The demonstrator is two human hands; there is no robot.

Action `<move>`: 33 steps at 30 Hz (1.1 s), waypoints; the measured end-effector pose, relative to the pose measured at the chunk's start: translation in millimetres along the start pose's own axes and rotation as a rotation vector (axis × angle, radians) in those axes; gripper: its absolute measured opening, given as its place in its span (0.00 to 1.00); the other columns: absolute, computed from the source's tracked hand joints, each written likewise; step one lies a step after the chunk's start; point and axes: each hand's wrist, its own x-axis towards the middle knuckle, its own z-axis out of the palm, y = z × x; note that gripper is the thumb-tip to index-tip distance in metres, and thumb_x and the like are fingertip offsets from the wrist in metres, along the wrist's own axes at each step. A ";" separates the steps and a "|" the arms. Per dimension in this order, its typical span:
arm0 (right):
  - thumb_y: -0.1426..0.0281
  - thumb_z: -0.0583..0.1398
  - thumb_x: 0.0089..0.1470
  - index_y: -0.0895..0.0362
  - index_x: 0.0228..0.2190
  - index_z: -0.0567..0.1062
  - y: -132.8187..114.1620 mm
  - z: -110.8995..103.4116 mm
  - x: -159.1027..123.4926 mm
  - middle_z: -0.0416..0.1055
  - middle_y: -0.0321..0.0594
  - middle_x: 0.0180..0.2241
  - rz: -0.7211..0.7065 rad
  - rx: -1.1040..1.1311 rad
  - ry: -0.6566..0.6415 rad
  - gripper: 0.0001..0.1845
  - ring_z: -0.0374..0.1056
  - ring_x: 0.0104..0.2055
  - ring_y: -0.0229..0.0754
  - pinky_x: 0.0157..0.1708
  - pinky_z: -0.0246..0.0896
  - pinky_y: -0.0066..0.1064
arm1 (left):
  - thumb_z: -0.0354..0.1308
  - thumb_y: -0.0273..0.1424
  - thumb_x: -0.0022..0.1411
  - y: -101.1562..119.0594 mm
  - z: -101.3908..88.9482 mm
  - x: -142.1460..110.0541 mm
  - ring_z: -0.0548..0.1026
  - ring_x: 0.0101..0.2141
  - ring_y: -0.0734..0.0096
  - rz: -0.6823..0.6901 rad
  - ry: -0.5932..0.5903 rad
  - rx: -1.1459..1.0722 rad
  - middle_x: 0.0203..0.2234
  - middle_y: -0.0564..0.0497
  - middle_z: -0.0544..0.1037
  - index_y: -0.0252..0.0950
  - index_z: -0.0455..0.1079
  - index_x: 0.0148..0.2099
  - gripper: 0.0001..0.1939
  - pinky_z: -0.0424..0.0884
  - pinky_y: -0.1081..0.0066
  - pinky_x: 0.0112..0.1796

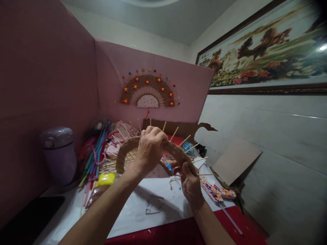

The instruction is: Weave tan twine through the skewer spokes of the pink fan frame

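Driving this from far off, so here's what I've got on the head view. Biggest thing is the pink panel (184, 81) across the far side, then the table (127, 217) in white and red covers, then a framed horse picture (255, 54) on the right wall.

Main piece is the brown arch (178, 151), held up above the middle of the table, ends pointing down, thin sticks (174, 134) fanning out from its outer edge. A flowered arch (153, 85) sits on the far panel. Purple tumbler (60, 156) is over on the left.

My left hand (150, 143) has its fingers curled tight over the top of the arch; my right hand (190, 182) pinches the right leg, thumb on the near face. Smaller stuff: a yellow packet (106, 179) to the left, a blue yarn ball (188, 147) far right of the arch.

I'd call this step steadying or shaping the arch. Reckon the next move calls for even, light pressure with both hands, keeping fingers off the sticks, since those look easy to snap or knock crooked.
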 end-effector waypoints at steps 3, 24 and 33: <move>0.61 0.58 0.52 0.56 0.27 0.76 -1.1 0.7 -0.5 0.75 0.40 0.28 0.000 -0.014 0.004 0.12 0.69 0.31 0.42 0.27 0.61 0.32 | 0.53 0.27 0.59 -3.6 0.2 0.6 0.64 0.34 0.66 0.013 0.026 -0.061 0.27 0.50 0.72 0.36 0.70 0.27 0.09 0.60 0.65 0.36; 0.61 0.59 0.51 0.56 0.28 0.76 1.1 0.8 -1.1 0.75 0.41 0.30 -0.016 0.002 -0.002 0.12 0.69 0.32 0.41 0.27 0.61 0.31 | 0.53 0.25 0.58 -0.6 1.5 0.4 0.64 0.36 0.64 -0.031 -0.026 -0.061 0.30 0.49 0.72 0.35 0.68 0.29 0.06 0.60 0.63 0.38; 0.62 0.59 0.52 0.56 0.29 0.77 2.4 0.4 -0.5 0.75 0.40 0.31 -0.011 0.015 -0.012 0.11 0.69 0.32 0.41 0.28 0.62 0.31 | 0.54 0.24 0.56 1.7 2.0 0.1 0.65 0.35 0.65 -0.047 0.018 -0.055 0.28 0.49 0.72 0.35 0.68 0.27 0.07 0.60 0.63 0.38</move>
